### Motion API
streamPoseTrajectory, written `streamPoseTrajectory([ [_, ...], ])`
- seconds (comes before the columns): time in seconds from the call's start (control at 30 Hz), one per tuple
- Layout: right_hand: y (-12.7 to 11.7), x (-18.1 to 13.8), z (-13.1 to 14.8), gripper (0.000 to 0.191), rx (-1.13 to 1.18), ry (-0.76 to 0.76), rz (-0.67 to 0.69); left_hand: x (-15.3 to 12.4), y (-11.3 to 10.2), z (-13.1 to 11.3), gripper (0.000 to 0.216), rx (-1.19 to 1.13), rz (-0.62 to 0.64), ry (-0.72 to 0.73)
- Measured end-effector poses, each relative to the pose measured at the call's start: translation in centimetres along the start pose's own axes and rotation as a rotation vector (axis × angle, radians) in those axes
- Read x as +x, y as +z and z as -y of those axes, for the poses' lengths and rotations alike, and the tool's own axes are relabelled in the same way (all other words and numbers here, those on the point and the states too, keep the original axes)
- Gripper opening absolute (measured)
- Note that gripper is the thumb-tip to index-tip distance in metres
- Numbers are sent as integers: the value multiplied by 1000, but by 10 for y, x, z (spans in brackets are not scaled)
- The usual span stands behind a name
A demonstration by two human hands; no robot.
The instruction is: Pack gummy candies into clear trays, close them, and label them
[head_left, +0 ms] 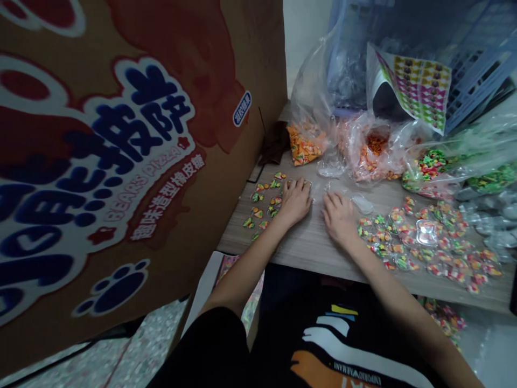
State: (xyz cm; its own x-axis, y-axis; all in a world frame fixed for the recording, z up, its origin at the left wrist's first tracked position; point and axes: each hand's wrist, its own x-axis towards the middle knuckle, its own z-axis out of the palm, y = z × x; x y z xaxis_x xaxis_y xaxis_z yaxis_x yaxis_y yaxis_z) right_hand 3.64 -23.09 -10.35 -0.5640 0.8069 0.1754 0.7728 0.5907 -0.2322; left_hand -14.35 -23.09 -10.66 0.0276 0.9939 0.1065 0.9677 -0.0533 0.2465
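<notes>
My left hand [297, 201] rests palm down on the table, fingers stretched out and slightly apart over small clear plastic packs. Filled packs [258, 212] with red, green and orange bits lie beside it on the left. Across a short gap, my right hand [340, 216] has its fingers bent together, fingertips down by a faint clear plastic piece [333, 187]. What they grip, if anything, is hidden. Just right of those fingers lies an oval clear plastic shell [362, 203]. More filled packs [440, 237] spread over the table to the right.
A large printed cardboard box [226, 64] walls off the left side. Along the back stand plastic bags of orange pieces [306, 144], red-orange pieces [375, 148] and green-red pieces [432, 164]. Behind them, a blue basket [480, 81] has a printed sheet [422, 89] against it.
</notes>
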Motion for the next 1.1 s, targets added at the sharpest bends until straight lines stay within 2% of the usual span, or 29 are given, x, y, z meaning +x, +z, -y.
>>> streamPoseTrajectory([
  [0.1,17,26,3,47,-13,0,56,-10,-6,-9,34,19,-4,-2],
  [0.2,24,29,-8,48,-10,47,54,-27,-11,-16,29,27,-6,-3],
  [0.33,16,23,-24,50,-3,48,31,-47,-13,-21,32,9,17,16],
  [0.53,6,32,-28,51,-177,188,71,-54,2,-28,70,-104,21,23],
  [0.67,9,34,-32,49,-232,125,111,-59,14,-37,68,-138,18,28],
  [0.8,0,22,-38,46,-166,94,77,-76,17,-46,67,-177,24,26],
  [0.9,-16,4,-38,45,100,180,-53,-91,18,-51,74,-216,22,28],
  [0.97,-26,-11,-33,41,442,291,-129,-99,21,-54,79,-250,7,31],
  [1.03,-33,-27,-25,38,884,409,-95,-106,25,-55,84,-292,-30,30],
  [1.1,-36,-40,-16,40,1294,528,41,-111,27,-54,88,-331,-88,26],
])
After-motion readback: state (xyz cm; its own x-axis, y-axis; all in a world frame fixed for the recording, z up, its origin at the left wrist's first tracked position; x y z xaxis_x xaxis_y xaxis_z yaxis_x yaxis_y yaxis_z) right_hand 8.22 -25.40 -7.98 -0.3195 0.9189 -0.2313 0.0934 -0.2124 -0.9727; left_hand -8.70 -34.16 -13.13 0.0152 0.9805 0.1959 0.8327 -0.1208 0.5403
